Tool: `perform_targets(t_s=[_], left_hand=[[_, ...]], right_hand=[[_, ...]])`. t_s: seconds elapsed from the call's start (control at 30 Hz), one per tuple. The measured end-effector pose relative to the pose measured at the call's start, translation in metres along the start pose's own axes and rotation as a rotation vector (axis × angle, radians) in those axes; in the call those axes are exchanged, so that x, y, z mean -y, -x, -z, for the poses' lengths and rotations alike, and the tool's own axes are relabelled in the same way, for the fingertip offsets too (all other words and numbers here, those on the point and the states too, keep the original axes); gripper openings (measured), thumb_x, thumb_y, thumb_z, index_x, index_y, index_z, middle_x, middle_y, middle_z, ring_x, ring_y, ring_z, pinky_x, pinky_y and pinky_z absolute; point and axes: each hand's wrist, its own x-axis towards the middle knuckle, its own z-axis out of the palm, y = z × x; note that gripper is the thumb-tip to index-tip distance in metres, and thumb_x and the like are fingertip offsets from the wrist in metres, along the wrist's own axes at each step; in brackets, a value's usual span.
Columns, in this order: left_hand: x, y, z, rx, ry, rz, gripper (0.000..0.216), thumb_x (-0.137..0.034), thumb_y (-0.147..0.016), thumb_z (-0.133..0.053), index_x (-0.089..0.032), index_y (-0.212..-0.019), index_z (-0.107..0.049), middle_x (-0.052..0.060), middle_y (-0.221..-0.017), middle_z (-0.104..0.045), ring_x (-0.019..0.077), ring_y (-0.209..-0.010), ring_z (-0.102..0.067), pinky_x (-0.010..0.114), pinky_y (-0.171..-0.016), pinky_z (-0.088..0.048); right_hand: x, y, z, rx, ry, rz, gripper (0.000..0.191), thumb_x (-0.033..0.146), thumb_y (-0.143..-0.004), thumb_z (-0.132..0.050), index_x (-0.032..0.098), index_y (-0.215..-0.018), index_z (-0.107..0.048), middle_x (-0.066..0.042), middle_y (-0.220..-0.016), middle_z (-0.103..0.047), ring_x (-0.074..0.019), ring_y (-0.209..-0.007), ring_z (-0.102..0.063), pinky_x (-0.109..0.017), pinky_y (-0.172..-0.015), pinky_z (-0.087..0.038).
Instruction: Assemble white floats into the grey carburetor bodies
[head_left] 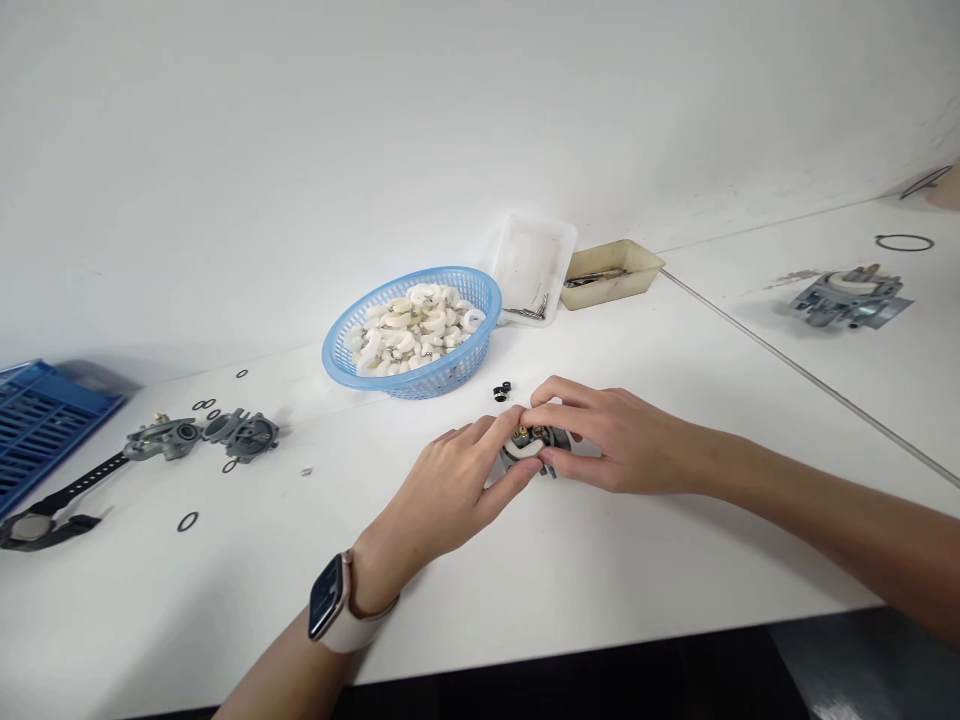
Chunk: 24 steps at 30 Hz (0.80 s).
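left hand (450,490) + right hand (611,440) | both grip grey carburettor body (531,446) | white table (600,560)

I count 4 grey carb bodies (240,432): 2 at left, 1 far right, 1 held mid-table; 1 blue basket (450,375) w/ white curved pcs (412,325), too many to count; 1 clear tub (531,262); 1 beige tray (611,272); 1 blue crate (41,420); approx 5 small O-rings (187,521); 2 big rings (904,241); 2 watches (330,600).

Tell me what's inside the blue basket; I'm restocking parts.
The blue basket holds white C-shaped plastic pieces with thin metal bits among them; lower layers are covered.
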Motion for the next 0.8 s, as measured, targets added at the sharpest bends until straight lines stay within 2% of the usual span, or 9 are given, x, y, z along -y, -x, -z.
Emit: perform_targets(t_s=[0.8], left_hand=[[0.0021, -0.0002, -0.0021, 0.016, 0.011, 0.016, 0.043, -0.048, -0.113, -0.046, -0.028, -0.150, -0.042, 0.004, -0.115, -0.072, 0.0237, -0.092, -0.072, 0.038, -0.079, -0.055]], right_hand=[[-0.0006, 0.0004, 0.0003, 0.009, -0.009, -0.017, 0.027, 0.034, -0.107, -0.053, 0.029, -0.132, -0.061, -0.001, -0.122, -0.060, -0.0055, -0.059, -0.048, -0.027, -0.057, -0.043]])
